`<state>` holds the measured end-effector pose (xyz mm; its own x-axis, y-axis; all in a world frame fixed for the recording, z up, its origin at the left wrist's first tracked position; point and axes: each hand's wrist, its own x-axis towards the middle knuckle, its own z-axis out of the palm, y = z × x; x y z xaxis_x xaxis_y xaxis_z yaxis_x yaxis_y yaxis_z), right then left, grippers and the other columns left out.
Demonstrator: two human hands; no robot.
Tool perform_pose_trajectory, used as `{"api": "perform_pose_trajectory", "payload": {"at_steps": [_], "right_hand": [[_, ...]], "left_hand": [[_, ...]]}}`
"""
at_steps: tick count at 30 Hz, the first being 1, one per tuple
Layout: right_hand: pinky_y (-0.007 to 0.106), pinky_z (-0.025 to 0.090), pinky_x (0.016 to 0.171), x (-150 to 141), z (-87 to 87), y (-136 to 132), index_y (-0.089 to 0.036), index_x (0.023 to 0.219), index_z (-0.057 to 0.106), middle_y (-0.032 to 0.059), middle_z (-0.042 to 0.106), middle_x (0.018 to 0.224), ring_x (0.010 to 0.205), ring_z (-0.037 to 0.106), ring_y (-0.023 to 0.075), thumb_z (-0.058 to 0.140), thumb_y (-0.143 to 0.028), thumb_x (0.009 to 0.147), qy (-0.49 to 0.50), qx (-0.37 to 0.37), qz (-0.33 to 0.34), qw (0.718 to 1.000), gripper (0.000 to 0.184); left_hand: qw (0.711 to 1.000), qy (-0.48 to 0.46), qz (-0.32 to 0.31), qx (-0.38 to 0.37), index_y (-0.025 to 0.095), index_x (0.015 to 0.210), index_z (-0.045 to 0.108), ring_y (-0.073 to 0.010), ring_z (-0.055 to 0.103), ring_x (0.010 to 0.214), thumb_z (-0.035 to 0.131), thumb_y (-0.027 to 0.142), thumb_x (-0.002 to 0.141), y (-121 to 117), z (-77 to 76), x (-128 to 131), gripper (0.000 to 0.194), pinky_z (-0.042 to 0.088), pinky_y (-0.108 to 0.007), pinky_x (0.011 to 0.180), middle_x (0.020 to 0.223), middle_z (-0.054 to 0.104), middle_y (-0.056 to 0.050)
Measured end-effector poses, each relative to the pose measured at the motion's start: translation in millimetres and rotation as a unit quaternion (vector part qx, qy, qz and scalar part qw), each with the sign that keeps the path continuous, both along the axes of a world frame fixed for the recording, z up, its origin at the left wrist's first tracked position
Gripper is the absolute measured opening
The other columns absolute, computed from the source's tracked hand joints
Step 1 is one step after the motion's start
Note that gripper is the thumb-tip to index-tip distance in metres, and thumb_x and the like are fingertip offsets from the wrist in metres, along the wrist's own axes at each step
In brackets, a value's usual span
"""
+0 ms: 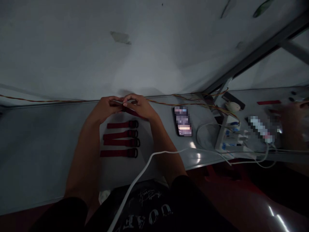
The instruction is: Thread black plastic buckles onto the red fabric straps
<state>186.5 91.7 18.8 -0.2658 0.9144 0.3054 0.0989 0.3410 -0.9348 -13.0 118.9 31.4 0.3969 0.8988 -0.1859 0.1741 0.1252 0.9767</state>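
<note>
Close to the wall, my left hand (109, 108) and my right hand (138, 105) meet over the table, fingers closed on a dark red strap (133, 112). One end of it runs under my right palm toward the wrist; the part between the fingertips is mostly hidden. Nearer to me, several red straps with black buckles lie in a stacked row, buckles to the right. The top one (118, 125) is level and apart, the middle two (117, 135) converge at the left, and the lowest (114, 153) lies nearest me.
A lit phone (182, 121) rests right of my arm. Farther right are a power strip (223, 133) with plugs and cables, another phone (260, 129), a red strap (268, 102) and another person's hand (295, 119). A white cable (145, 167) crosses before me; twisted wires (48, 101) follow the wall.
</note>
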Motion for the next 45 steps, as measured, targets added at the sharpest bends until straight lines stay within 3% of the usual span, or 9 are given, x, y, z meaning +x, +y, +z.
{"api": "perform_pose_trajectory", "payload": {"at_steps": [3, 5, 10, 18, 23, 29, 36, 40, 45], "right_hand": [[0.022, 0.042, 0.061, 3.4, 12.3, -5.3, -0.021, 0.096, 0.06, -0.0022, 0.059, 0.079, 0.068, 0.05, 0.0103, 0.066, -0.05, 0.094, 0.059, -0.026, -0.004, 0.998, 0.03], [0.022, 0.04, 0.059, 6.2, 16.2, -7.6, -0.021, 0.097, 0.061, -0.0034, 0.058, 0.075, 0.063, 0.048, 0.0092, 0.065, -0.045, 0.095, 0.034, -0.036, -0.032, 0.998, 0.024], [0.027, 0.046, 0.071, 5.7, 9.6, -6.4, -0.017, 0.089, 0.074, 0.0006, 0.069, 0.073, 0.068, 0.061, 0.0134, 0.071, -0.022, 0.084, -0.152, -0.094, -0.086, 0.98, 0.008], [0.03, 0.049, 0.074, -1.6, 6.0, -2.8, -0.016, 0.084, 0.072, 0.0039, 0.073, 0.077, 0.072, 0.067, 0.017, 0.079, -0.025, 0.078, -0.202, -0.152, -0.154, 0.955, 0.013], [0.03, 0.05, 0.076, -1.2, 3.7, -2.3, -0.016, 0.08, 0.07, 0.0042, 0.073, 0.078, 0.075, 0.067, 0.0178, 0.078, -0.025, 0.08, -0.207, -0.144, -0.158, 0.955, 0.012], [0.03, 0.05, 0.075, -0.3, -2.4, -0.8, -0.016, 0.082, 0.068, 0.0038, 0.074, 0.083, 0.078, 0.066, 0.017, 0.075, -0.033, 0.084, -0.133, -0.127, -0.127, 0.975, 0.018], [0.035, 0.049, 0.097, 1.1, -3.4, 0.9, -0.022, 0.11, 0.072, 0.0031, 0.075, 0.115, 0.108, 0.065, 0.0213, 0.086, -0.04, 0.073, -0.088, -0.028, -0.03, 0.995, 0.043], [0.033, 0.049, 0.099, -4.9, -11.5, 2.8, -0.022, 0.106, 0.073, 0.003, 0.076, 0.11, 0.105, 0.067, 0.0191, 0.077, -0.042, 0.083, -0.068, -0.002, -0.036, 0.997, 0.03], [0.031, 0.051, 0.091, -5.2, -13.7, 2.2, -0.02, 0.106, 0.074, 0.0032, 0.076, 0.104, 0.095, 0.067, 0.0186, 0.074, -0.037, 0.084, -0.122, -0.003, -0.07, 0.99, 0.027]], "left_hand": [[0.998, 0.056, 0.006, 0.029, 0.017, 0.099, 0.077, -0.0244, 0.074, 0.083, 0.089, 0.027, 0.062, 0.4, -4.7, 2.8, 0.041, 0.06, -0.036, 0.078, 0.086, 0.079, -0.008], [0.996, 0.075, 0.002, 0.045, 0.017, 0.099, 0.078, -0.0247, 0.074, 0.083, 0.087, 0.028, 0.065, 1.2, -8.7, 4.4, 0.037, 0.061, -0.037, 0.079, 0.089, 0.079, -0.008], [1.0, 0.013, -0.015, 0.002, 0.017, 0.098, 0.081, -0.0249, 0.075, 0.089, 0.086, 0.032, 0.068, 2.7, -15.4, 7.8, 0.034, 0.062, -0.037, 0.083, 0.093, 0.08, -0.009], [1.0, 0.005, -0.008, -0.01, 0.017, 0.097, 0.082, -0.0268, 0.075, 0.094, 0.086, 0.033, 0.07, -1.0, -10.3, 13.5, 0.032, 0.064, -0.04, 0.085, 0.093, 0.08, -0.009], [0.999, 0.014, -0.017, -0.037, 0.017, 0.097, 0.082, -0.026, 0.074, 0.092, 0.089, 0.03, 0.064, -1.8, -5.9, 13.4, 0.035, 0.064, -0.041, 0.084, 0.091, 0.079, -0.008], [0.997, -0.047, -0.011, -0.062, 0.017, 0.1, 0.078, -0.0238, 0.073, 0.095, 0.095, 0.032, 0.058, 1.2, -11.0, 7.9, 0.048, 0.063, -0.039, 0.088, 0.097, 0.077, -0.008], [0.988, -0.108, 0.015, -0.105, 0.019, 0.097, 0.07, -0.015, 0.068, 0.076, 0.094, 0.027, 0.058, 5.4, -10.5, 3.1, 0.046, 0.059, -0.032, 0.078, 0.083, 0.07, -0.001], [0.985, -0.119, 0.033, -0.122, 0.02, 0.087, 0.062, -0.014, 0.066, 0.076, 0.09, 0.023, 0.058, 6.1, -6.5, 3.6, 0.04, 0.057, -0.032, 0.078, 0.077, 0.066, 0.002], [0.99, -0.082, 0.047, -0.1, 0.021, 0.078, 0.057, -0.0169, 0.066, 0.079, 0.088, 0.023, 0.058, 9.5, -3.1, -10.0, 0.037, 0.058, -0.033, 0.076, 0.077, 0.065, 0.0]]}}
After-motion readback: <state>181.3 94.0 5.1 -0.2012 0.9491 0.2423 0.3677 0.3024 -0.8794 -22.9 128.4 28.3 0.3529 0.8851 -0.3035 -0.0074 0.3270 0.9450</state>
